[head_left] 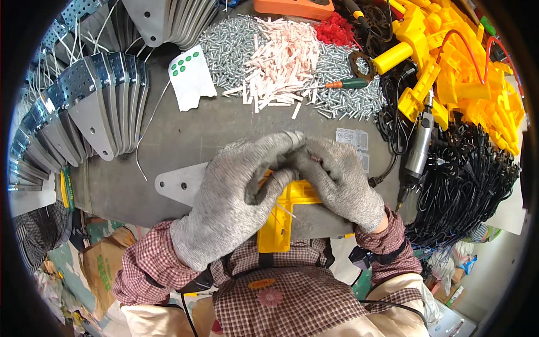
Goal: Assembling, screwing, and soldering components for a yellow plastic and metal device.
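Note:
My left hand (227, 188) and my right hand (345, 182), both in grey knit gloves, meet at the fingertips above the middle of the bench. Their fingers are curled and pressed together; whatever they pinch is hidden. Beneath them lies a yellow plastic housing (275, 231), its lower end reaching the bench's near edge. A thin whitish strip (286, 210) sticks out across the housing under my left thumb. To the left, a flat grey metal plate with holes (175, 183) passes under my left hand, which hides its other end.
Fanned metal plates (92, 121) stand at left. Behind lie screws (230, 48), pale plastic plugs (286, 53), a green-handled screwdriver (345, 83) and a sticker sheet (192, 78). A power driver (418, 149), yellow housings (460, 73) and black cables (466, 180) crowd the right.

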The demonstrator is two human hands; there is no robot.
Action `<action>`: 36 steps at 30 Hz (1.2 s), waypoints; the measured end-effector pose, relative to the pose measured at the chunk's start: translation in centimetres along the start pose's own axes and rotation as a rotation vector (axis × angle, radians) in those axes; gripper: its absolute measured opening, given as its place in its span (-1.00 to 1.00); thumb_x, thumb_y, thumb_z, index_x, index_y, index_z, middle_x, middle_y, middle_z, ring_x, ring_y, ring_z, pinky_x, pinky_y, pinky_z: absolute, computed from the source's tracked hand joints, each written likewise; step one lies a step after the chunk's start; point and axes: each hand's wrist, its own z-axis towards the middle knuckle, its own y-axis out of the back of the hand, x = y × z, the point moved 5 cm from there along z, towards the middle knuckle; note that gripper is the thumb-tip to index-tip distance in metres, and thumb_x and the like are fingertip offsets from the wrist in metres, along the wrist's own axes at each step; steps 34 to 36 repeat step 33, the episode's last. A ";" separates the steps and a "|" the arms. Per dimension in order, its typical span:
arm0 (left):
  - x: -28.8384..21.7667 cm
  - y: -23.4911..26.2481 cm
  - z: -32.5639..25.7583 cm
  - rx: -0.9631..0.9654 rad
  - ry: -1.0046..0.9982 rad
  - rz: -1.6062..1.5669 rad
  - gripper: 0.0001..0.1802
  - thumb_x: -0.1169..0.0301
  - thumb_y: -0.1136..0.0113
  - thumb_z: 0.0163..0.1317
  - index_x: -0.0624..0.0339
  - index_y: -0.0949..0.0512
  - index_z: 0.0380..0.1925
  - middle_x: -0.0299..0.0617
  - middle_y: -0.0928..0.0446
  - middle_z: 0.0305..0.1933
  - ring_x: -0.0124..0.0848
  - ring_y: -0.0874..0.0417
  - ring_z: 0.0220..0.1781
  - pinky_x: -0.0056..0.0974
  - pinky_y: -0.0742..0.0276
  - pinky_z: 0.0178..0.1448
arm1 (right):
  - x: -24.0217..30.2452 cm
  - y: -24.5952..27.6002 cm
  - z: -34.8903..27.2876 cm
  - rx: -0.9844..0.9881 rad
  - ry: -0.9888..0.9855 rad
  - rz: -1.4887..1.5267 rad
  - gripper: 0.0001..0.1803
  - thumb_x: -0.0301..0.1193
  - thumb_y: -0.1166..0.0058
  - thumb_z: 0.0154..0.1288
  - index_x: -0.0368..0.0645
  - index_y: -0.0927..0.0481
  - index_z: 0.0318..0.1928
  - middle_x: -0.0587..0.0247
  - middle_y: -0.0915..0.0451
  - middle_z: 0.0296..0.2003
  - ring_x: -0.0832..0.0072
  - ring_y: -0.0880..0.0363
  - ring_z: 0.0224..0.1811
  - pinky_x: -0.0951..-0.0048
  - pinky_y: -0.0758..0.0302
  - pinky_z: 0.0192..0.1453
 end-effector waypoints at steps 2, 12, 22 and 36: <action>0.4 0.1 -0.2 -0.025 0.222 -0.144 -0.47 0.65 -0.29 0.26 0.35 -0.46 0.25 -0.03 -0.58 0.26 -0.35 -0.67 0.16 -0.25 -0.54 0.32 | -0.9 0.7 0.2 -0.027 -0.233 0.182 -0.78 -0.34 -0.05 0.48 -0.22 -0.64 -0.09 0.12 -0.64 -0.41 0.22 -0.67 -0.35 0.25 -0.59 -0.23; 0.2 1.1 -0.4 -0.062 0.113 -0.096 -0.62 0.63 -0.31 0.23 0.31 -0.60 0.08 0.00 -0.51 0.32 -0.19 -0.55 0.33 -0.13 -0.46 0.41 | -1.6 -1.0 -0.8 0.147 -0.578 0.686 -0.76 -0.39 -0.05 0.50 -0.26 -0.57 0.05 0.28 -0.62 -0.25 0.60 -0.58 -0.24 0.53 -0.54 -0.12; 0.3 0.9 -0.3 -0.064 0.082 -0.069 -0.81 0.59 -0.32 0.26 0.32 -0.66 -0.12 -0.03 -0.53 0.23 -0.24 -0.59 0.24 -0.21 -0.54 0.29 | -1.9 -1.1 -0.7 0.125 -0.552 0.679 -0.79 -0.44 -0.21 0.35 -0.21 -0.63 -0.04 0.44 -0.60 -0.23 0.75 -0.44 -0.23 0.60 -0.45 -0.16; 0.0 0.7 -0.5 -0.017 0.121 -0.214 -0.79 0.64 -0.25 0.33 0.32 -0.55 -0.05 -0.21 -0.64 -0.13 -0.51 -0.67 -0.06 -0.35 -0.59 0.14 | -1.6 -1.2 -0.9 0.139 -0.682 1.013 -0.69 -0.45 -0.09 0.44 -0.16 -0.46 0.14 0.35 -0.60 -0.23 0.63 -0.58 -0.19 0.55 -0.56 -0.05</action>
